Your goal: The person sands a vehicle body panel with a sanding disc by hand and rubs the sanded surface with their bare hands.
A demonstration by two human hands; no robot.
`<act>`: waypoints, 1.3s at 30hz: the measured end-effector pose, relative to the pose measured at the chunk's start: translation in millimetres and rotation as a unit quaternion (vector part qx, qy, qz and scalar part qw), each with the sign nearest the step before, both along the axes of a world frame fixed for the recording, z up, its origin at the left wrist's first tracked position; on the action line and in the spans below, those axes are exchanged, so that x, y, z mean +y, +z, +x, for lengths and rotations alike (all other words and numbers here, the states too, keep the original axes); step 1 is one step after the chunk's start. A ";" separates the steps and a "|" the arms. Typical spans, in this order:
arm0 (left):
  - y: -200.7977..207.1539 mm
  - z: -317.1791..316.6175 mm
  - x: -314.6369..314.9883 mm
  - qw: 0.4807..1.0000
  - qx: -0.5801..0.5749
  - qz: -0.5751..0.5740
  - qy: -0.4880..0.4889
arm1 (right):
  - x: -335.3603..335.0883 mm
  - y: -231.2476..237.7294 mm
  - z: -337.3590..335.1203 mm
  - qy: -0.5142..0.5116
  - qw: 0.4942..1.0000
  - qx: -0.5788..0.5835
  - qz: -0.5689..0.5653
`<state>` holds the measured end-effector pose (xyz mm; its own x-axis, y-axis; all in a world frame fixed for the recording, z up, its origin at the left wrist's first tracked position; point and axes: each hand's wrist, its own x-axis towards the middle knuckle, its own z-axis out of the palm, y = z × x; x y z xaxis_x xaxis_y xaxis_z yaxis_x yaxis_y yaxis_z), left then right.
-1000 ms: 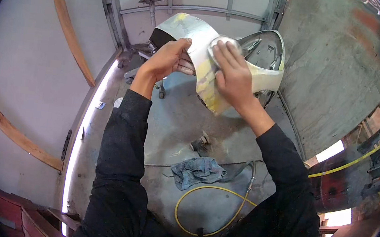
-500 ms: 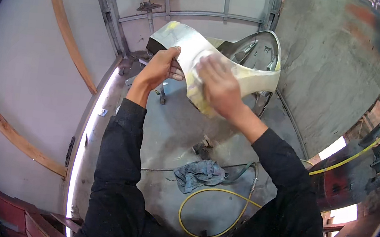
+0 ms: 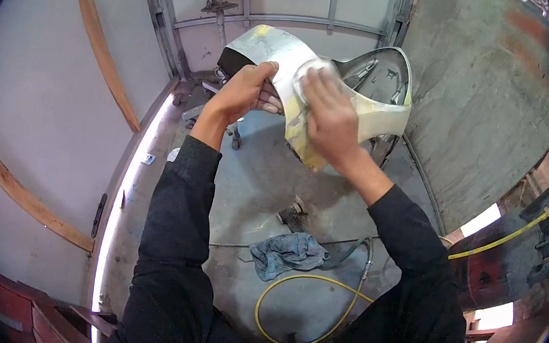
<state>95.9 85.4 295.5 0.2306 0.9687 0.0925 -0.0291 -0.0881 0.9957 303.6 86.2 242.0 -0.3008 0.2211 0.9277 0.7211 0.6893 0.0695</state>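
Note:
A curved vehicle body panel (image 3: 276, 48), white with yellow patches and a large opening at its right, is held up in front of me. My left hand (image 3: 246, 92) is closed on its near-left edge, thumb on top and fingers curled beneath. My right hand (image 3: 332, 118) presses a whitish, rounded pad (image 3: 301, 82) flat against the painted face near the middle. Motion blurs the fingertips and the pad, and the fingers hide much of it. What supports the panel's far side is mostly hidden.
On the concrete floor lie a crumpled blue-grey rag (image 3: 287, 254), a looped yellow hose (image 3: 260, 305) and a small dark object (image 3: 294, 214). A dark red tank (image 3: 490, 270) stands at right. A metal stand (image 3: 213, 6) rises behind the panel; a white wall (image 3: 58, 106) runs along the left.
My right hand and the pad have slid slightly up and right across the panel. The left hand and panel appear shifted a little right, while the left hand keeps its hold.

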 end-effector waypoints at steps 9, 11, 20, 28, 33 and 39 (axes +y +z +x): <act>-1.0 -12.9 -4.3 0.999 0.043 0.015 0.010 | -2.0 -3.8 4.5 0.075 0.997 -0.031 0.010; -8.9 -16.1 0.1 0.998 0.044 0.015 0.029 | -10.2 -19.6 -7.3 0.139 0.988 -0.056 0.044; -15.1 -25.7 5.3 0.999 0.037 0.014 -0.007 | -1.0 -18.3 -4.2 0.179 0.981 -0.063 0.036; -10.6 -28.2 -3.3 0.999 0.042 0.012 0.033 | -5.4 -13.6 -3.9 0.155 0.986 -0.041 -0.032; -12.7 -31.0 5.6 0.998 0.054 0.011 0.021 | 15.8 -8.2 3.9 0.186 0.980 -0.056 -0.037; -30.1 -42.6 7.1 0.999 0.023 0.022 0.044 | -18.6 -34.3 -15.6 0.270 0.953 -0.134 -0.029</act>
